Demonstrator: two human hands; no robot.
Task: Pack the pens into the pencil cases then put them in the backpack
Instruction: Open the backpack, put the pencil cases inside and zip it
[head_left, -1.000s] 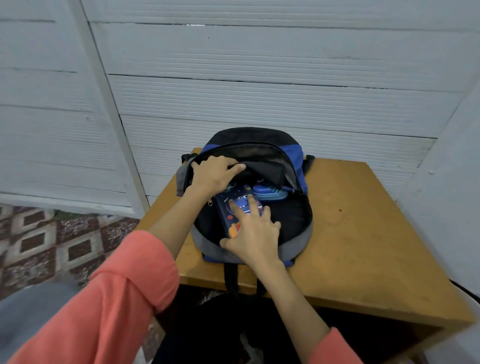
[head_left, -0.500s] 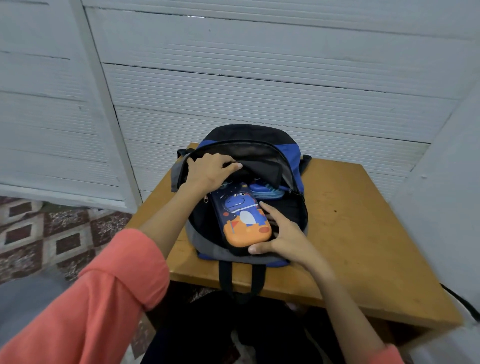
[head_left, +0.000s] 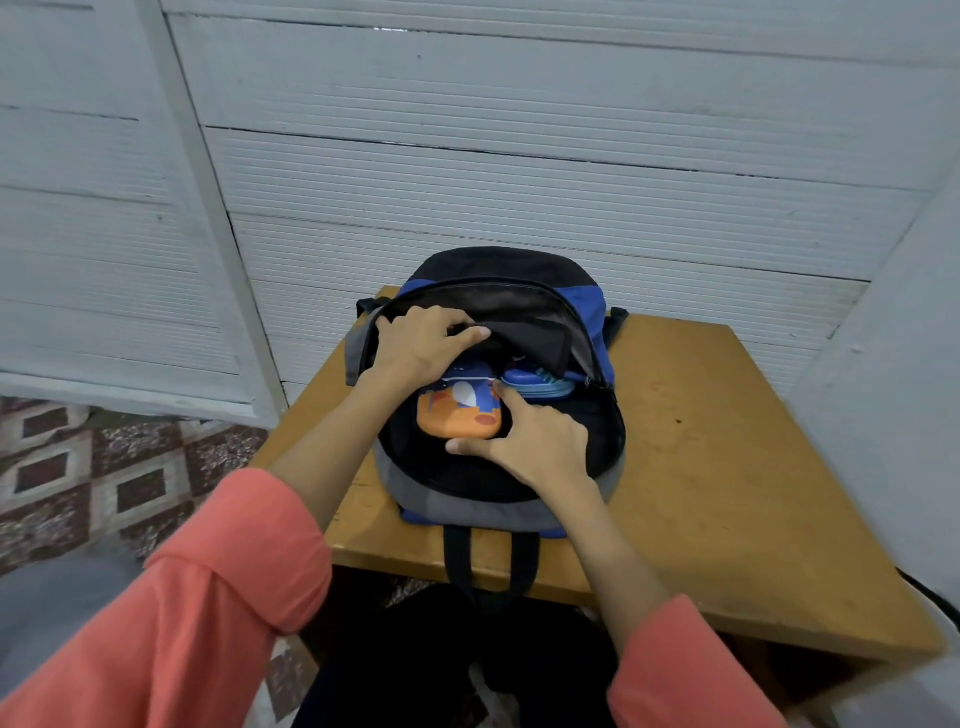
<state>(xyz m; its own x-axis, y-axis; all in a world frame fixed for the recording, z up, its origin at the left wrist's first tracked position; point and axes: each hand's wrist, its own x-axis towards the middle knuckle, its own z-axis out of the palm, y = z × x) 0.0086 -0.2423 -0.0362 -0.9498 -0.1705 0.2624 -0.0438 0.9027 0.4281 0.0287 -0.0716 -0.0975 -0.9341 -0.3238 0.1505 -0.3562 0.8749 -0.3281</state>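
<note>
Both hands are at the mouth of the backpack (head_left: 470, 506). The left hand (head_left: 421, 345) grips the upper flap (head_left: 535, 340) and holds it up, while the right hand (head_left: 535, 441) pinches the near end of the orange pencil case (head_left: 457, 418) between thumb and forefinger. Half a second ago that case stood tilted up out of the opening. Now it has slid well in, with its far end tucked under the flap beside the blue pencil case (head_left: 537, 382) already lying inside. I'd say the packing is nearly finished, with only a last push and a release left.

The bag sits toward the left rear of the surface (head_left: 727, 441), close to the white wall (head_left: 519, 182) behind it. Its straps (head_left: 457, 566) hang over the near edge. Most of the room for the arms lies to the right, and the left edge is close by.
</note>
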